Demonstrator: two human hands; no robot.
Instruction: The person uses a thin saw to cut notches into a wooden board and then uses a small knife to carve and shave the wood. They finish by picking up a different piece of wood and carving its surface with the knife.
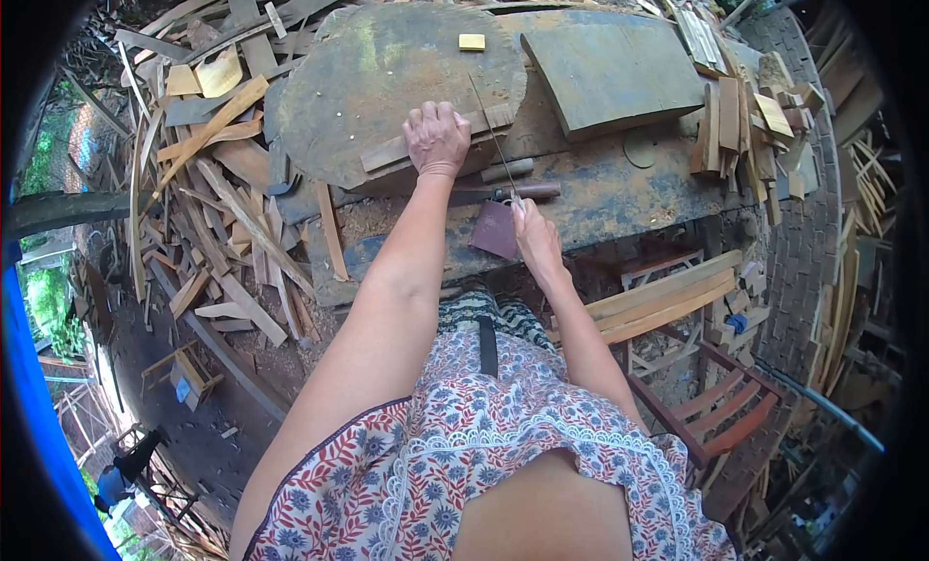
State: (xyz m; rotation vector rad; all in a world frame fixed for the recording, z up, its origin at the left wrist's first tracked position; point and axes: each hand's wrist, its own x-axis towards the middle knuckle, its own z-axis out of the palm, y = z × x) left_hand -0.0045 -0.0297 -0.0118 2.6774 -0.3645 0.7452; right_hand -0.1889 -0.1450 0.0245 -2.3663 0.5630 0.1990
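Observation:
My left hand (437,140) is closed over a narrow wooden strip (385,155), pressing it onto a thick rounded wooden slab (387,87). My right hand (537,237) grips the handle of a handsaw (502,157). Its thin blade points away from me and crosses the strip near its right end, to the right of my left hand. Beside my right hand hangs or lies a reddish-brown square sheet (495,230). A tool with a brown wooden handle (537,191) lies just beyond that hand. A small yellowish block (471,43) rests at the slab's far side.
A thick rectangular block (614,77) sits right of the slab on the worn workbench (619,189). Wood pieces (726,126) are stacked at the bench's right end. Scrap wood (232,174) piles up at left. A reddish wooden chair (721,406) stands at lower right.

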